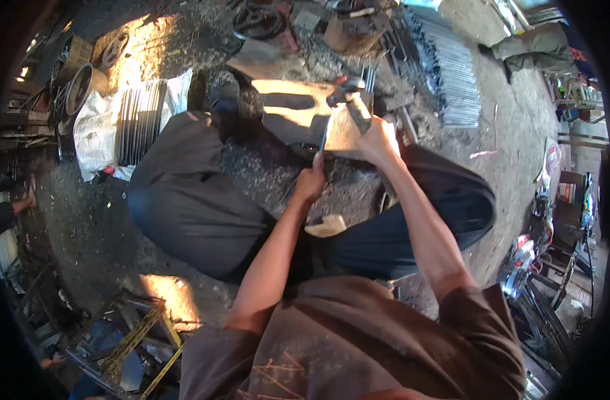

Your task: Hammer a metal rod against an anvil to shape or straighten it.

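Observation:
I sit with my knees spread in dark trousers on either side of a low work spot. My right hand (pixel 380 141) is wrapped round the handle of a hammer (pixel 361 110), whose dark head is raised at the far end, over the sunlit patch. My left hand (pixel 310 184) is closed, thumb stretched forward, on the near end of a thin metal strip (pixel 323 137). The strip points away from me beside a flat, partly sunlit metal surface (pixel 288 119). Its far end is hard to make out. A pale, worn block (pixel 326 226) lies between my legs.
A large stack of metal rods (pixel 452 73) lies at the far right. Dark metal strips (pixel 140 123) rest on a white sack (pixel 95 133) at left. Beyond stands a handwheel (pixel 258 22). Another person's leg (pixel 538 50) shows at far right. A yellowish metal frame (pixel 135 337) stands near left.

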`<action>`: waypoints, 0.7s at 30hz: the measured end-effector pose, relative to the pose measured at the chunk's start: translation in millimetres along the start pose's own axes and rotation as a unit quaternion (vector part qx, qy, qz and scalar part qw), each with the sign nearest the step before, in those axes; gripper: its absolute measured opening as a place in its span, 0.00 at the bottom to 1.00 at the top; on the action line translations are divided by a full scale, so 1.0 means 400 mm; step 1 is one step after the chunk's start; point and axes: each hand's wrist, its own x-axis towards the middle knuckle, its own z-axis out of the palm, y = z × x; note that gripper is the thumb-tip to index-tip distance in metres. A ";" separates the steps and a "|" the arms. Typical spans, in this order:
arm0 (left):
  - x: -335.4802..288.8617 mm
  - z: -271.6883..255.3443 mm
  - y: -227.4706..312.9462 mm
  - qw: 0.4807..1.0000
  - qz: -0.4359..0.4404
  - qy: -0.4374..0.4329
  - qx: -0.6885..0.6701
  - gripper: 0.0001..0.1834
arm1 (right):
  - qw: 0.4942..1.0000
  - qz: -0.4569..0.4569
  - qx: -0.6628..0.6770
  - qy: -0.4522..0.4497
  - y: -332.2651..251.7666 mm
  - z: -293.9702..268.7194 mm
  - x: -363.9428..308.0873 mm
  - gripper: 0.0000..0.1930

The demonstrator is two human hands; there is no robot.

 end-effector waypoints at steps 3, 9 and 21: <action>0.075 -0.010 -0.096 0.998 -0.004 0.056 -0.005 0.47 | 0.997 -0.055 -0.031 0.034 -0.109 -0.084 -0.002 0.20; -0.046 -0.059 0.027 0.974 -0.058 -0.128 -0.178 0.34 | 0.921 -0.226 0.228 0.221 -0.287 -0.343 -0.101 0.06; -0.022 -0.040 0.007 0.968 -0.035 -0.145 -0.204 0.35 | 0.980 -0.114 -0.111 0.119 -0.133 -0.156 -0.030 0.19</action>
